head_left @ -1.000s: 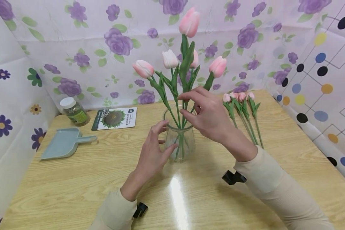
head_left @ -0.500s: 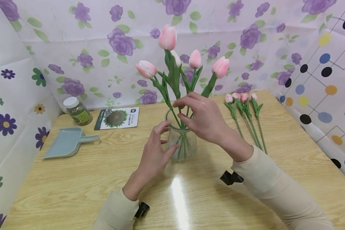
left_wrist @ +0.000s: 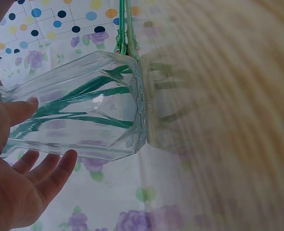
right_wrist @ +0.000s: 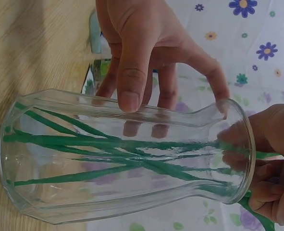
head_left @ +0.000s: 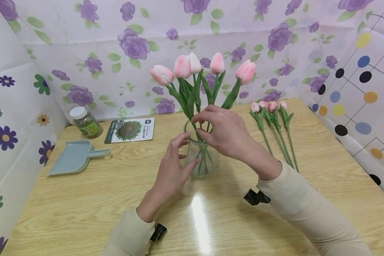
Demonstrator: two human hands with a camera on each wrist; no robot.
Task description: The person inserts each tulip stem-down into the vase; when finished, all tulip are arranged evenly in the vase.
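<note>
A clear glass vase (head_left: 208,165) stands on the wooden table with several pink and white tulips in it, their green stems (right_wrist: 103,141) crossing inside the glass. My left hand (head_left: 172,163) steadies the vase from the left, thumb on the near side and fingers around the neck, as the right wrist view shows. At the mouth, my right hand (head_left: 227,131) pinches the stem of a pink tulip (head_left: 182,66) between thumb and index finger. That bloom overlaps a paler tulip (head_left: 194,63) in the head view. In the left wrist view the vase (left_wrist: 84,106) appears sideways, the left thumb close against it.
Several more tulips (head_left: 273,122) lie on the table (head_left: 121,199) at the right. At the back left are a white-capped jar (head_left: 86,122), a seed packet with a sunflower picture (head_left: 130,130) and a pale blue dustpan (head_left: 72,158). Flowered cloth (head_left: 108,32) hangs behind.
The pink tulip in my right hand has sunk deeper into the vase, its bloom shifting left and down to the level of the others. My left hand has stayed at the vase.
</note>
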